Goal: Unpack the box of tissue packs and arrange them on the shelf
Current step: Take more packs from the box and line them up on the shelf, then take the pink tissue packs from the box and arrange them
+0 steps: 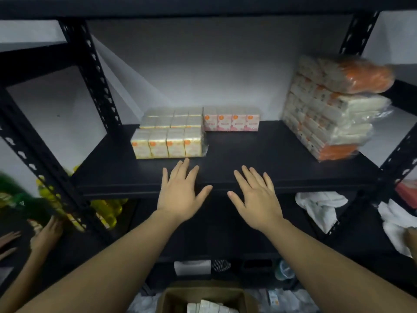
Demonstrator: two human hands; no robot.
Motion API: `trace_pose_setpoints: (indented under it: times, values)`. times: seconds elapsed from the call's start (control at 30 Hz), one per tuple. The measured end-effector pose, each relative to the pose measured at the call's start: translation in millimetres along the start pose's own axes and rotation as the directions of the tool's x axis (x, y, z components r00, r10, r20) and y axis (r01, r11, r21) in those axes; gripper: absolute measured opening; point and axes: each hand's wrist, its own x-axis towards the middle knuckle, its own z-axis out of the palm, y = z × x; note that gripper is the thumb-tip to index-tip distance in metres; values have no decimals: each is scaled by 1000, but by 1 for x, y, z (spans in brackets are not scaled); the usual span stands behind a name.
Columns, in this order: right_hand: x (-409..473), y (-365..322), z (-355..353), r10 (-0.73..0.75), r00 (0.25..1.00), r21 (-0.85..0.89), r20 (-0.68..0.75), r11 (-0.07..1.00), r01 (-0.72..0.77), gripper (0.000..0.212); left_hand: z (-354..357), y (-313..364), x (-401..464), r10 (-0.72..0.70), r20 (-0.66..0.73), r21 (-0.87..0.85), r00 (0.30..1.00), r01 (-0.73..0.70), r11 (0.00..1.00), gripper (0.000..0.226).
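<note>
On the black shelf [259, 154] stand rows of small tissue packs: cream-yellow packs [168, 144] in front and behind, and a pink row [231, 122] at the back. My left hand [180, 195] hovers flat and open over the shelf's front edge, just below the front yellow row. My right hand [255, 199] is beside it, also open and holding nothing. Below, at the bottom of the view, a brown cardboard box [171, 297] holds more tissue packs [207, 307].
A tall stack of wrapped orange-and-white tissue bundles [331, 107] fills the shelf's right end. White cloths [320, 206] lie on the lower shelf at right. Yellow bottles [108, 211] stand lower left. Another person's hand [45, 233] reaches in at the left.
</note>
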Motion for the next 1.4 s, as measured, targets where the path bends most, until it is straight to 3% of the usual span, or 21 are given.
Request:
trace_pose_setpoints:
  times: [0.17, 0.23, 0.43, 0.57, 0.73, 0.83, 0.9, 1.07, 1.4]
  values:
    - [-51, 8, 16, 5, 992, 141, -123, 990, 12, 61, 20, 17, -63, -9, 21, -40, 1000, 9, 999, 81]
    - [-76, 11, 31, 4, 995, 205, -97, 979, 16, 59, 29, 20, -87, -2, 40, -50, 999, 4, 999, 80]
    - [-148, 20, 91, 49, 977, 315, 206, 942, -114, 57, 88, 15, -158, -48, 253, -96, 966, 75, 993, 76]
    - [-192, 24, 133, 117, 911, 328, 395, 909, -259, 52, 138, -1, -201, -63, 385, -152, 921, 131, 980, 74]
    - [-239, 29, 189, 223, 788, 252, 574, 867, -429, 40, 208, -27, -246, -93, 601, -123, 794, 207, 970, 71]
    - [-259, 26, 223, 253, 693, 241, 675, 812, -531, 49, 255, -47, -267, -104, 701, -117, 706, 258, 959, 68]
    - [-271, 23, 250, 259, 650, 225, 715, 794, -565, 42, 287, -61, -281, -122, 751, -123, 649, 319, 940, 65]
    - [-289, 9, 332, 296, 526, 165, 797, 731, -662, 48, 364, -101, -310, -92, 857, -137, 507, 397, 907, 52]
    - [-296, 14, 543, 339, 428, 119, 838, 651, -749, 44, 551, -157, -325, -233, 887, -67, 400, 608, 791, 67]
